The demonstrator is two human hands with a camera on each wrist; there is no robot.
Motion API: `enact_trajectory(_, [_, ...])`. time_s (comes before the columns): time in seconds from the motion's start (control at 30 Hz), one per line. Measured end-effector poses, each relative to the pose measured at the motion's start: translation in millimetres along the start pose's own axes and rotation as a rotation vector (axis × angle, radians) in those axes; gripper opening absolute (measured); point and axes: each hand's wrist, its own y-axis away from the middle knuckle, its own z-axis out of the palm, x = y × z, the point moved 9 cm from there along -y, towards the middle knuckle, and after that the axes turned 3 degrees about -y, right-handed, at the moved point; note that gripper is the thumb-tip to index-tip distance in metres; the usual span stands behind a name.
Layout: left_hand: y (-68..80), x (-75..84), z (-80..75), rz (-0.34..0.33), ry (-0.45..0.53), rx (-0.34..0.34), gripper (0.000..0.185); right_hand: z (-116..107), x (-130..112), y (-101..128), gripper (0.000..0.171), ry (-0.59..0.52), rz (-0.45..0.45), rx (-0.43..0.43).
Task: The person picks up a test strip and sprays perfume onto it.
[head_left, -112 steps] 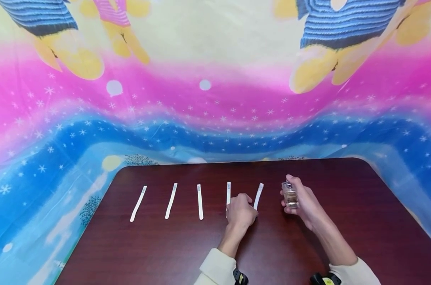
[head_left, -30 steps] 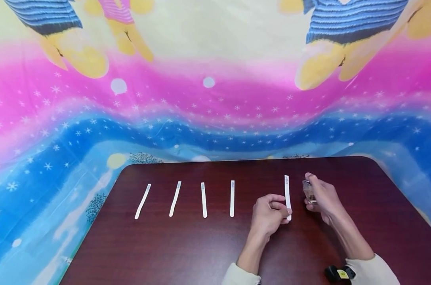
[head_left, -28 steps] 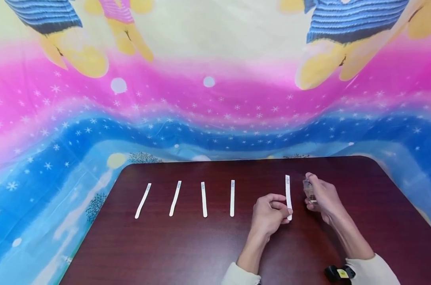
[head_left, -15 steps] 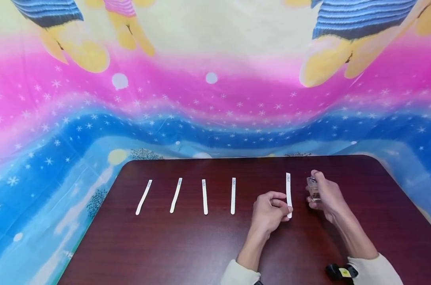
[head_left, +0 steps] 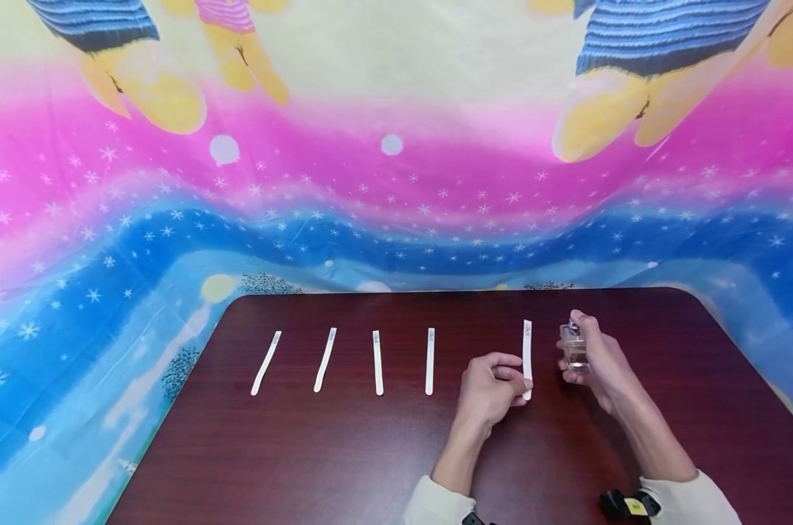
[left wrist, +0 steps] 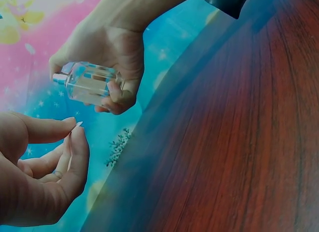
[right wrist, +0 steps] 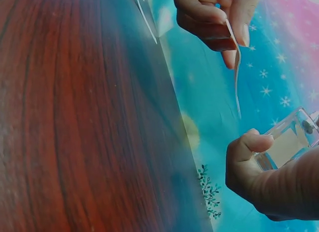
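My left hand (head_left: 490,390) pinches the lower end of a white paper strip (head_left: 526,357) between thumb and forefinger, holding it upright above the dark table (head_left: 344,452). Just right of the strip, my right hand (head_left: 596,361) grips a small clear glass spray bottle (head_left: 573,348), a finger on its top. In the left wrist view the bottle (left wrist: 89,83) lies in the right hand with its nozzle toward the left fingers (left wrist: 75,157). In the right wrist view the strip (right wrist: 235,67) hangs from the left hand (right wrist: 214,15), close to the bottle (right wrist: 291,137).
Several more white strips (head_left: 377,362) lie side by side in a row on the table's far half, left of my hands. A bright cartoon-print cloth (head_left: 383,182) covers the wall behind and drapes round the table's edges.
The left hand lifted the rightmost strip out of the row and carried it right, next to the bottle. In the last second both hands have held nearly still.
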Motion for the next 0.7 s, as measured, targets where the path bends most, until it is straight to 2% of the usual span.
enact_trajectory(0.3, [-3.7,0.7,-6.1,0.0,-0.023,-0.007,0.031,2.0,-8.4,4.6,0.045,-0.034,-0.05,-0.046])
enact_trajectory(0.47, [-6.0,-0.2,-10.2,0.018,-0.071,0.0,0.028,4.9,-10.6,6.6,0.034,-0.034,-0.084,-0.065])
enact_trajectory(0.7, [-10.4,-2.6,-17.5,0.042,-0.116,0.015,0.027,5.6,-13.6,7.6,0.032,-0.078,-0.123,-0.088])
